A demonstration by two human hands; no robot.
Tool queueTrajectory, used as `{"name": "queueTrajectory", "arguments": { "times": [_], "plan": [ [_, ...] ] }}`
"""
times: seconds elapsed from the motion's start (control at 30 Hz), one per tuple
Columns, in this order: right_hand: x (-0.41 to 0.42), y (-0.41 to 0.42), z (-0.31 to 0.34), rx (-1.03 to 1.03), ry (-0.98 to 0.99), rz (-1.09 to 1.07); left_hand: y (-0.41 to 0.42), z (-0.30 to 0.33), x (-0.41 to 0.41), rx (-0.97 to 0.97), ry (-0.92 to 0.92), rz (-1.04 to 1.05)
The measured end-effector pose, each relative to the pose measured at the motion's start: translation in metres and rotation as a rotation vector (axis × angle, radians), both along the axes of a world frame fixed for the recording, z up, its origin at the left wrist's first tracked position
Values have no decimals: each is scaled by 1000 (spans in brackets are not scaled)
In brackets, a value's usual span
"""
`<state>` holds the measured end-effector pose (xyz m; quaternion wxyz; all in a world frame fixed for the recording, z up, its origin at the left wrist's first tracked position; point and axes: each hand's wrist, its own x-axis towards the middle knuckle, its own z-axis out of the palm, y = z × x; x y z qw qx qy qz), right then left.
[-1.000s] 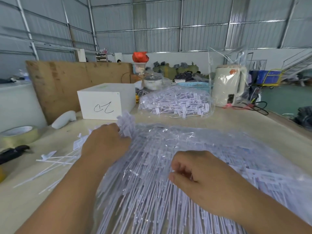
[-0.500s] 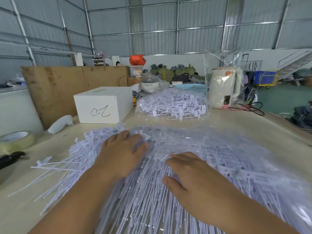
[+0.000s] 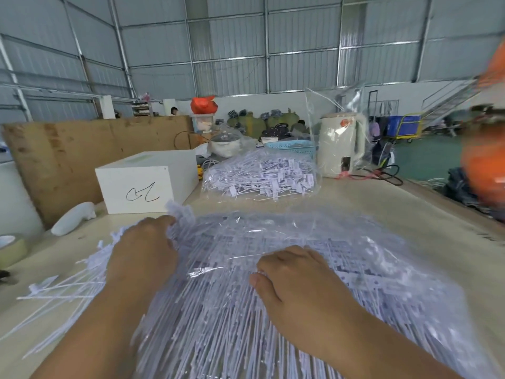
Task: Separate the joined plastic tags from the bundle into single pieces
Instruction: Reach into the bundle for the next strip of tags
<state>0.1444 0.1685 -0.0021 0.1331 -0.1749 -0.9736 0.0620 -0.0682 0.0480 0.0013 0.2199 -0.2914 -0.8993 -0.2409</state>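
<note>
Gripping a clump of tags [image 3: 180, 214] at the bundle [image 3: 232, 310], the left hand [image 3: 142, 250] needed to peel one free; the right hand [image 3: 295, 280] pressed down, fingers curled.

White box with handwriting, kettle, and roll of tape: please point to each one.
white box [image 3: 142, 187]: head view, front face.
kettle [image 3: 340, 146]: head view, body.
roll of tape [image 3: 12, 248]: head view, outer side.

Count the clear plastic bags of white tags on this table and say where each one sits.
2. The big bag lies spread at the near edge under both hands, the left hand and right hand. The smaller bag sits farther back, right of the white box. Others may be hidden.
</note>
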Motion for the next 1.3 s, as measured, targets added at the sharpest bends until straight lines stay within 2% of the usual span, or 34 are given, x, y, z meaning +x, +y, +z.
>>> {"name": "queueTrajectory", "arguments": {
  "times": [0.1, 0.2, 0.27, 0.33, 0.4, 0.47, 0.73, 0.9, 1.13, 1.3],
  "plan": [
    [1, 0, 1, -12, 15, -9, -2, 4, 0, 126, -31, -11],
    [-2, 0, 0, 16, -42, 6, -8, 16, 7, 217, 177, -37],
    [-5, 1, 0, 49, -60, 0, -7, 21, 22, 289, 285, -176],
    [-8, 1, -1, 68, -50, -9, -3, 21, 44, 279, 103, -482],
    [-9, 2, -4, 73, -21, -18, 7, 15, 62, 106, -159, -764],
    [-11, 4, -6, 87, 12, -28, 14, 5, 65, -45, -158, -883],
    [-9, 20, 1, 132, -14, -149, 17, -11, 43, -97, -65, -767],
    [3, 34, 8, 88, -53, -206, 21, -16, 40, -94, -165, -753],
    [4, 47, 9, 24, -118, -138, 21, -18, 31, -111, -155, -687],
    [2, 58, 13, -6, -145, 3, 22, -24, 24, -150, -167, -604]
  ]
}}
